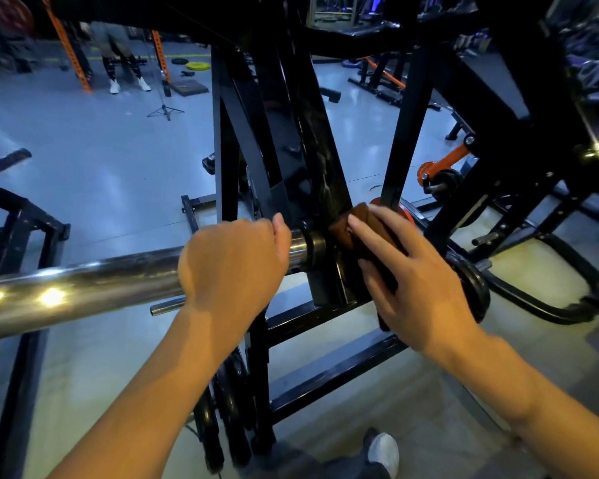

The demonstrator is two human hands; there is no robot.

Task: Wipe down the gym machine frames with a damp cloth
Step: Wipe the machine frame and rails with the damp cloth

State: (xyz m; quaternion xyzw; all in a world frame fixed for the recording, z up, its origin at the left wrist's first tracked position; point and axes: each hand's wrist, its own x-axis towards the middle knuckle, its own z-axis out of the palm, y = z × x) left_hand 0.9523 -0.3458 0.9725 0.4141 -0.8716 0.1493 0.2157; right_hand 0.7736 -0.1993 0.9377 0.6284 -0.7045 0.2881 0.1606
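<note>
The right hand [417, 271] presses a folded brown cloth [363, 229] flat, fingers straight, against the black slanted frame post [320, 160] just right of the collar where the chrome bar [83, 285] joins it; the left hand [234, 261] is wrapped round that bar, steadying it. The post above the cloth shows wet streaks, so that stretch looks already wiped; the lower crossbars [325, 375] near the floor, the upright [407, 133] to the right and the far machines show no such sheen, so most of the job seems left.
</note>
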